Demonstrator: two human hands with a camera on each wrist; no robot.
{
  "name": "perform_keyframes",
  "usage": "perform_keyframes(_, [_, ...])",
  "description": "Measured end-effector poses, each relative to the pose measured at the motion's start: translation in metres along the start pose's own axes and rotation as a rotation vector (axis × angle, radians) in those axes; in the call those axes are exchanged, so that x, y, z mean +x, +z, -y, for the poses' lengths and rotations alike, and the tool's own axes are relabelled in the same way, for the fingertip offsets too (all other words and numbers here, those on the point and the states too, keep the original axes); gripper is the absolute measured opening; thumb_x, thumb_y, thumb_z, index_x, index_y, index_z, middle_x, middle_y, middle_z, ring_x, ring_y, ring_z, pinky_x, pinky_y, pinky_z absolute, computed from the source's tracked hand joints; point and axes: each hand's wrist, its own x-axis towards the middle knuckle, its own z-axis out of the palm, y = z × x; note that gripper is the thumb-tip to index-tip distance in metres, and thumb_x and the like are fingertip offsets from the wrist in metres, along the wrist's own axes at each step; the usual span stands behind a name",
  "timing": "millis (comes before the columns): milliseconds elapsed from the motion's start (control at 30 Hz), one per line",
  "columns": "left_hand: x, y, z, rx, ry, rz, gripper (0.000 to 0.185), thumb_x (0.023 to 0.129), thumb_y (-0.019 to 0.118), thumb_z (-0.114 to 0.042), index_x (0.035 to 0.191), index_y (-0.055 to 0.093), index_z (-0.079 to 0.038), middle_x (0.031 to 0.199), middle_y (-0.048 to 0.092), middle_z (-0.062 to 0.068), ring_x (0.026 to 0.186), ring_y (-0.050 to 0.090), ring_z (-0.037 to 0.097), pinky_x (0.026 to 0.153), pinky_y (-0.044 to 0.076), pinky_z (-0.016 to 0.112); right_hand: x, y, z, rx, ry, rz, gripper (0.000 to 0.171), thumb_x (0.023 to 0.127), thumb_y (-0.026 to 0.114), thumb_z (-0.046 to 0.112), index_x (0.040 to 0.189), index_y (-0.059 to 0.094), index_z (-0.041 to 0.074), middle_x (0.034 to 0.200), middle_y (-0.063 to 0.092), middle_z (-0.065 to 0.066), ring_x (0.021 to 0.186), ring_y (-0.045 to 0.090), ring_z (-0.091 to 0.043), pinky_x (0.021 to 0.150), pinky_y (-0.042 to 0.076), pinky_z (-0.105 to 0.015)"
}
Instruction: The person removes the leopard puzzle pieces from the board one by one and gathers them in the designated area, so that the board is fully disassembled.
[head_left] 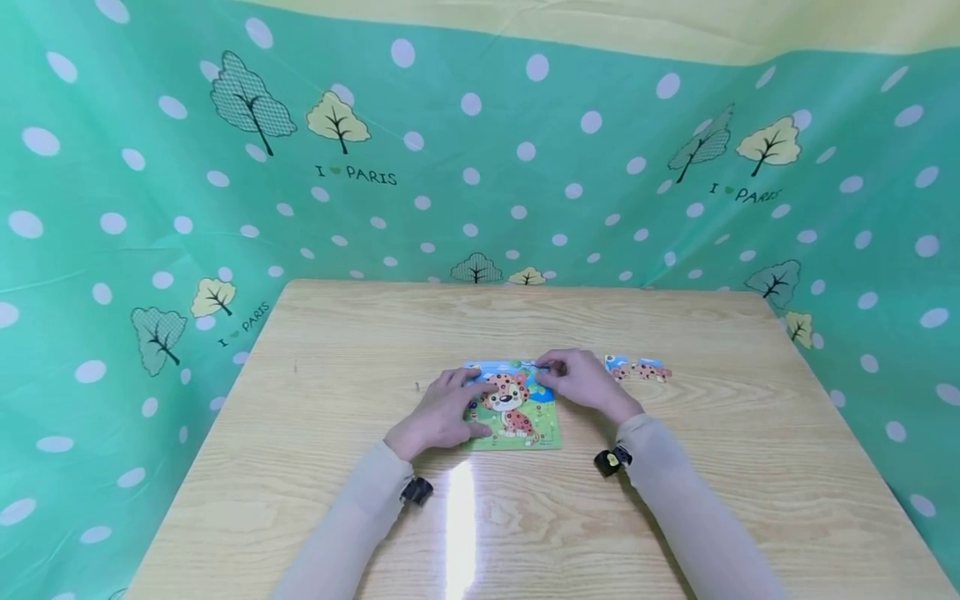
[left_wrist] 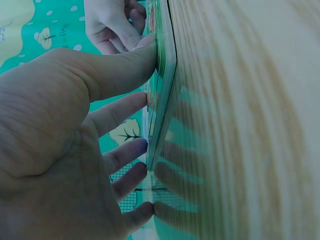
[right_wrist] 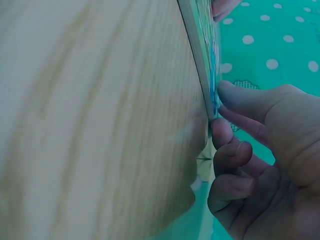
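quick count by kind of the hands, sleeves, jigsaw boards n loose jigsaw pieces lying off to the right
Hands: 2 (left hand, right hand)
Sleeves: 2 (left sleeve, right sleeve)
Jigsaw boards: 1 (leopard jigsaw board)
Loose jigsaw pieces: 2
Total: 7

White glare (head_left: 461,529) streaks the bright table (head_left: 360,333); both wrist views look dimmer.
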Motion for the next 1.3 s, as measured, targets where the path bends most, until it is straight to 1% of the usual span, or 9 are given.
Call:
perform_keyframes(167, [0.001, 0.0, 0.0, -0.001, 0.002, 0.003, 0.07, 0.092, 0.082, -0.037, 0.155, 0.055, -0.026, 0.173, 0.034, 0.012, 0.158, 0.03, 0.04, 0.132, 0.021, 0.063, 0.0, -0.001, 0.005, -0.035, 0.015, 0.05, 0.039, 0.095, 0.082, 0.037, 0.126, 0.075, 0.014, 0.08, 0.065, 0.003, 0.064, 0.05, -0.012, 0.06, 0.042, -0.027])
perform_keyframes(267, [0.001, 0.0, 0.0, 0.002, 0.0, 0.007, 0.07, 0.092, 0.082, -0.038, 0.156, 0.055, -0.026, 0.173, 0.034, 0.011, 0.159, 0.029, 0.04, 0.133, 0.021, 0.063, 0.0, -0.004, 0.01, -0.062, 0.042, 0.101, 0.052, 0.089, 0.087, 0.043, 0.13, 0.073, 0.015, 0.079, 0.063, 0.002, 0.064, 0.049, -0.013, 0.06, 0.043, -0.028])
perform_keyframes(400, [0.0, -0.001, 0.0, 0.002, -0.009, 0.011, 0.07, 0.092, 0.082, -0.038, 0.156, 0.055, -0.026, 0.173, 0.033, 0.011, 0.159, 0.029, 0.039, 0.133, 0.02, 0.063, 0.002, -0.009, 0.019, -0.086, 0.077, 0.174, 0.063, 0.083, 0.092, 0.041, 0.135, 0.069, 0.014, 0.079, 0.062, 0.0, 0.065, 0.05, -0.015, 0.061, 0.044, -0.03])
perform_keyframes(667, [-0.001, -0.001, -0.002, -0.016, -0.005, 0.01, 0.07, 0.092, 0.083, -0.035, 0.155, 0.056, -0.025, 0.173, 0.034, 0.012, 0.158, 0.03, 0.041, 0.132, 0.021, 0.064, 0.008, -0.012, 0.025, -0.063, 0.123, 0.22, 0.061, 0.08, 0.094, 0.033, 0.13, 0.066, 0.011, 0.077, 0.058, -0.002, 0.063, 0.048, -0.016, 0.06, 0.044, -0.03])
perform_keyframes(900, [-0.002, -0.002, -0.002, -0.015, -0.017, 0.005, 0.07, 0.092, 0.082, -0.037, 0.156, 0.055, -0.026, 0.173, 0.034, 0.011, 0.158, 0.03, 0.04, 0.132, 0.023, 0.064, 0.009, -0.011, 0.022, -0.051, 0.074, 0.208, 0.042, 0.082, 0.093, 0.033, 0.11, 0.069, 0.014, 0.08, 0.057, 0.0, 0.068, 0.049, -0.015, 0.066, 0.045, -0.03])
perform_keyframes(967, [-0.002, -0.002, -0.002, -0.014, -0.022, 0.005, 0.07, 0.093, 0.082, -0.037, 0.157, 0.054, -0.026, 0.173, 0.033, 0.01, 0.159, 0.029, 0.04, 0.132, 0.023, 0.064, 0.008, -0.011, 0.02, -0.06, 0.056, 0.196, 0.044, 0.083, 0.092, 0.036, 0.114, 0.07, 0.014, 0.083, 0.058, 0.0, 0.071, 0.049, -0.015, 0.067, 0.045, -0.03])
perform_keyframes(1067, [-0.001, -0.002, -0.002, -0.01, -0.026, 0.005, 0.07, 0.093, 0.081, -0.037, 0.156, 0.054, -0.026, 0.173, 0.033, 0.01, 0.159, 0.029, 0.039, 0.132, 0.023, 0.064, 0.005, -0.011, 0.017, -0.08, 0.047, 0.186, 0.059, 0.084, 0.091, 0.041, 0.132, 0.069, 0.015, 0.086, 0.06, 0.0, 0.071, 0.049, -0.015, 0.065, 0.044, -0.031])
perform_keyframes(1133, [-0.001, -0.002, -0.002, -0.012, -0.026, 0.006, 0.069, 0.093, 0.081, -0.036, 0.156, 0.055, -0.026, 0.173, 0.033, 0.011, 0.159, 0.029, 0.04, 0.132, 0.023, 0.064, 0.004, -0.011, 0.015, -0.092, 0.047, 0.189, 0.065, 0.084, 0.091, 0.044, 0.138, 0.067, 0.016, 0.084, 0.061, 0.0, 0.069, 0.049, -0.015, 0.064, 0.044, -0.031])
perform_keyframes(1300, [-0.001, -0.001, -0.004, -0.009, -0.025, 0.01, 0.069, 0.093, 0.082, -0.035, 0.156, 0.055, -0.026, 0.174, 0.033, 0.009, 0.159, 0.028, 0.039, 0.133, 0.021, 0.063, 0.005, -0.012, 0.012, -0.068, 0.055, 0.205, 0.061, 0.083, 0.091, 0.042, 0.13, 0.064, 0.015, 0.084, 0.059, 0.0, 0.07, 0.049, -0.016, 0.065, 0.044, -0.031])
